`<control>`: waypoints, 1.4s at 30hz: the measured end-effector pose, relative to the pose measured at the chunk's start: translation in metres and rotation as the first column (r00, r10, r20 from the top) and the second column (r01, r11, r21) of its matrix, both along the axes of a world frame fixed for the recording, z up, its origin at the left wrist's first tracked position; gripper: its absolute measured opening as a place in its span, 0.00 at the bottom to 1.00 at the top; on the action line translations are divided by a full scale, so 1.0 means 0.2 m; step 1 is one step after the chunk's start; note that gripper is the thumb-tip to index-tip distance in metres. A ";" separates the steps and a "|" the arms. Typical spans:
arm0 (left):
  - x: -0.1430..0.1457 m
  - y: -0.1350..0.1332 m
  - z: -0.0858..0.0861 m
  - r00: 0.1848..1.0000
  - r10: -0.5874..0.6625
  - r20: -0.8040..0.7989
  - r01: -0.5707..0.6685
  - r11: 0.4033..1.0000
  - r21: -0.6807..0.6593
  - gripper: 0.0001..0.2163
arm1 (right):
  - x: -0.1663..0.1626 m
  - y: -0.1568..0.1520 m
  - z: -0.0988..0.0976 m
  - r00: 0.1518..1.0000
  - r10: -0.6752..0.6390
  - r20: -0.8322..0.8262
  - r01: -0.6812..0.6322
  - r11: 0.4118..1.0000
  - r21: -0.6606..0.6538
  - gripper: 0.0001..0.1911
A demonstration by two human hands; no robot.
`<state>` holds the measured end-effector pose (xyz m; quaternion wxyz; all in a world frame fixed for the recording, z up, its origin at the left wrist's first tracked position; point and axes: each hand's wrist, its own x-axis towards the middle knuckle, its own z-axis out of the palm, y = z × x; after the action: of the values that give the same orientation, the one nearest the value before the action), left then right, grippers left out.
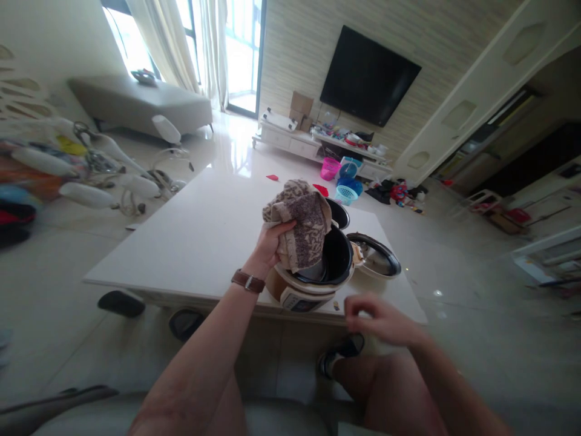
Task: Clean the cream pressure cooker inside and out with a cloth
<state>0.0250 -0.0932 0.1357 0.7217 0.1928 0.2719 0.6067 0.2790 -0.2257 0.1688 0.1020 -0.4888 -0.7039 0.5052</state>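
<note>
My left hand [270,241] grips a brown and beige patterned towel [302,221], holding it over the left part of a rice cooker [297,298]. The cooker's dark inside [338,257] shows to the right of the cloth. Apart from the cooker, my right hand [379,318] hangs in front of the table's near edge, blurred, with its fingers curled. Whether anything is in those fingers cannot be made out. To the cooker's right lies its lid [374,257], inner side up. Behind the towel a dark round pot [339,213] is partly hidden.
The cooker stands near the front edge of a white table [190,242]. Beyond it are a pink basket [330,168], a light blue basket [346,194] and a low cabinet [290,142] under a television [370,75]. A chandelier-like fixture [118,175] with white shades is at left.
</note>
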 end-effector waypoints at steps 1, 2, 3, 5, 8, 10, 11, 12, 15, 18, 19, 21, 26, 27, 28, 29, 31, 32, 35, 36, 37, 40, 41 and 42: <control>0.00 0.01 0.00 0.999 0.039 -0.019 -0.039 0.999 0.003 0.22 | -0.02 -0.06 -0.12 0.986 0.167 0.002 -0.164 0.972 -0.166 0.15; 0.01 0.01 -0.01 0.996 0.082 -0.044 -0.081 0.997 0.013 0.22 | -0.07 -0.10 -0.24 0.948 0.318 -0.014 -0.308 0.903 -0.300 0.12; 0.01 0.02 -0.01 0.988 0.136 -0.077 -0.134 0.991 0.032 0.23 | -0.12 -0.13 -0.37 0.916 0.401 -0.002 -0.375 0.853 -0.363 0.10; 0.02 0.04 -0.02 0.947 0.269 -0.177 -0.255 0.962 0.100 0.24 | -0.26 -0.12 -0.60 0.834 0.547 0.078 -0.457 0.763 -0.457 0.09; 0.01 0.06 -0.03 0.771 0.448 -0.453 -0.357 0.893 0.275 0.24 | -0.44 -0.05 -0.81 0.760 0.609 0.226 -0.536 0.785 -0.313 0.10; 0.01 0.07 -0.01 0.552 0.497 -0.670 -0.309 0.868 0.389 0.21 | -0.52 -0.01 -0.86 0.693 0.663 0.285 -0.610 0.749 -0.258 0.09; 0.02 0.08 0.00 0.428 0.497 -0.755 -0.260 0.867 0.424 0.20 | -0.54 0.01 -0.86 0.668 0.677 0.310 -0.636 0.735 -0.234 0.09; 0.04 0.09 0.01 0.313 0.484 -0.817 -0.203 0.874 0.441 0.19 | -0.55 0.02 -0.85 0.655 0.682 0.325 -0.653 0.727 -0.212 0.10; 0.16 0.12 0.04 0.108 0.426 -0.898 -0.026 0.905 0.426 0.17 | -0.54 0.06 -0.80 0.718 0.629 0.298 -0.629 0.770 -0.111 0.14; 0.35 0.15 0.03 0.059 0.377 -0.925 0.152 0.912 0.381 0.18 | -0.47 0.11 -0.72 0.789 0.609 0.078 -0.591 0.787 -0.177 0.14; 0.42 0.16 0.02 0.046 0.345 -0.938 0.206 0.915 0.346 0.17 | -0.43 0.13 -0.69 0.798 0.603 -0.027 -0.591 0.771 -0.238 0.13; 0.53 0.15 -0.01 -0.014 0.257 -0.966 0.314 0.919 0.239 0.16 | -0.31 0.17 -0.61 0.784 0.562 -0.264 -0.620 0.707 -0.339 0.13; 0.61 0.08 -0.07 -0.137 0.156 -0.978 0.569 0.820 0.051 0.13 | 0.16 0.25 -0.41 0.674 0.256 -0.693 -0.562 0.787 -0.257 0.25; 0.59 0.07 -0.06 -0.158 0.134 -0.978 0.618 0.786 0.008 0.12 | 0.25 0.27 -0.39 0.656 0.118 -0.746 -0.418 0.879 -0.229 0.27; 0.56 0.07 -0.05 -0.195 0.101 -0.976 0.666 0.744 -0.056 0.12 | 0.32 0.29 -0.37 0.603 -0.054 -0.796 -0.186 0.961 -0.206 0.28; 0.52 0.06 -0.03 -0.248 0.072 -0.966 0.708 0.694 -0.130 0.11 | 0.37 0.31 -0.37 0.507 -0.224 -0.832 0.084 0.974 -0.211 0.28; 0.43 0.07 0.03 -0.404 0.064 -0.913 0.737 0.614 -0.283 0.12 | 0.42 0.36 -0.40 0.264 -0.489 -0.831 0.560 0.780 -0.281 0.25; 0.39 0.08 0.07 -0.484 0.100 -0.869 0.716 0.616 -0.328 0.12 | 0.42 0.39 -0.42 0.154 -0.579 -0.801 0.712 0.626 -0.316 0.22; 0.31 0.13 0.15 -0.620 0.233 -0.749 0.589 0.769 -0.248 0.14 | 0.39 0.45 -0.48 -0.002 -0.743 -0.669 0.876 0.321 -0.360 0.12; 0.30 0.15 0.16 -0.625 0.254 -0.738 0.534 0.829 -0.168 0.15 | 0.38 0.47 -0.50 -0.004 -0.774 -0.633 0.876 0.303 -0.375 0.10; 0.29 0.17 0.16 -0.617 0.259 -0.743 0.471 0.878 -0.084 0.16 | 0.36 0.48 -0.51 0.006 -0.797 -0.603 0.862 0.311 -0.401 0.09; 0.34 0.21 0.10 -0.544 0.208 -0.813 0.294 0.954 0.048 0.17 | 0.34 0.51 -0.53 0.043 -0.821 -0.570 0.785 0.380 -0.489 0.11; 0.38 0.21 0.06 -0.502 0.181 -0.845 0.272 0.961 0.044 0.17 | 0.33 0.51 -0.53 0.047 -0.815 -0.577 0.763 0.403 -0.506 0.11; 0.42 0.21 0.01 -0.455 0.142 -0.879 0.262 0.965 0.021 0.18 | 0.33 0.52 -0.54 0.049 -0.806 -0.590 0.744 0.423 -0.516 0.12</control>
<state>0.1087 -0.0503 0.1381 0.1483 0.7159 0.6689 0.1342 0.3445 -0.1211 0.0615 0.6327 -0.5150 -0.1852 0.5478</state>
